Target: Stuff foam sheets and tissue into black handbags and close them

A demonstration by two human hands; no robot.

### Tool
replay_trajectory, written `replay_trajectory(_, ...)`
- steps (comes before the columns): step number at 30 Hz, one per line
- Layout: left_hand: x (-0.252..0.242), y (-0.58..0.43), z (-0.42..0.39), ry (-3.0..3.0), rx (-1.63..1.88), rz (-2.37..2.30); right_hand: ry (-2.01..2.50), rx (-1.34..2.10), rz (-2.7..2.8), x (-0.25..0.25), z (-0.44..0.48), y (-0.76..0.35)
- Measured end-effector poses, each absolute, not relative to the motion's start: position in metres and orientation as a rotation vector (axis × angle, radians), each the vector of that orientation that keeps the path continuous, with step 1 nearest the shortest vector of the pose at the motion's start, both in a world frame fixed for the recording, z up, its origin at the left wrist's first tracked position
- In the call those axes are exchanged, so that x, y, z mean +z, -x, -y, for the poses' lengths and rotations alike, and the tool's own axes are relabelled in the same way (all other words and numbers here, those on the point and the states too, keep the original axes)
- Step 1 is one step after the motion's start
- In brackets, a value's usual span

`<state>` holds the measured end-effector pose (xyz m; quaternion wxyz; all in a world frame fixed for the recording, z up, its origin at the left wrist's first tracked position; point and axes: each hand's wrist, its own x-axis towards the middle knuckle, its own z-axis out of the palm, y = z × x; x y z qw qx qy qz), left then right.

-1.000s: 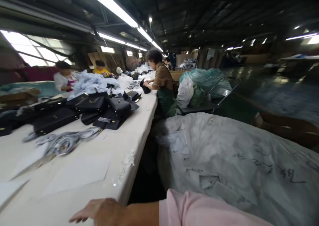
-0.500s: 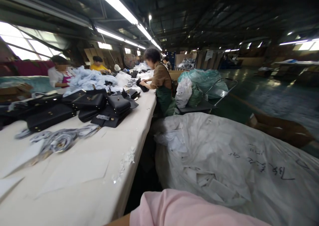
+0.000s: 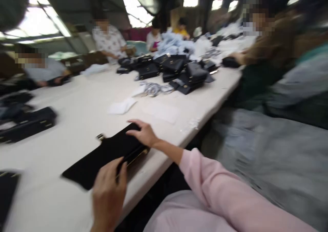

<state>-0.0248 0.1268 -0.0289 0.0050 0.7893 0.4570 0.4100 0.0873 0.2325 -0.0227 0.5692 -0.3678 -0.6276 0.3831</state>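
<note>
Head camera shows a black handbag (image 3: pixel 102 153) lying near the close edge of a long white table (image 3: pixel 79 109), its flap spread out toward the left and a gold-coloured clasp (image 3: pixel 101 137) projecting from the flap's far edge. Gold-coloured trim runs along the side of the bag facing the person. The left hand (image 3: pixel 109 187) is curved at the bag's near edge, thumb and fingertips close together there; blur leaves it unclear whether they pinch it. The right hand (image 3: pixel 145 133), below a pink sleeve (image 3: pixel 220 187), lies over the bag's right end with thumb and forefinger parted; whether its other fingers grasp that end cannot be told. Beyond the bag lie a white sheet (image 3: pixel 123 105), coiled grey straps (image 3: pixel 153 89) and a heap of black bags (image 3: pixel 173 64), with pale blue material (image 3: pixel 171 44) piled behind. Another black bag (image 3: pixel 30 122) rests at left. Across the table stands a co-worker in a patterned white top (image 3: pixel 109 37); at right, a co-worker in brown (image 3: pixel 276 37) leans over the table beyond a large greyish sack (image 3: pixel 287 157).
</note>
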Motion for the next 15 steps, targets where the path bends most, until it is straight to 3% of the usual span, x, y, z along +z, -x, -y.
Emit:
replay_trajectory(3, -0.028, 0.079, -0.087, -2.564, 1.058, -1.829, 0.791, 0.920, 1.354, -0.022, -0.244, -0.064)
replay_trajectory(6, -0.035, 0.085, -0.075, -2.676, 0.890, -1.946, 0.772, 0.950, 1.313, -0.012, -0.246, -0.061)
replay_trajectory(11, -0.042, 0.082, -0.092, -2.611, 1.132, -2.045, 0.741, 0.954, 1.284, 0.006, -0.232, -0.056)
replay_trajectory(15, -0.040, 0.096, -0.119, -2.631, 1.057, -2.057, 0.729, 0.995, 1.244, 0.010, -0.233, -0.055)
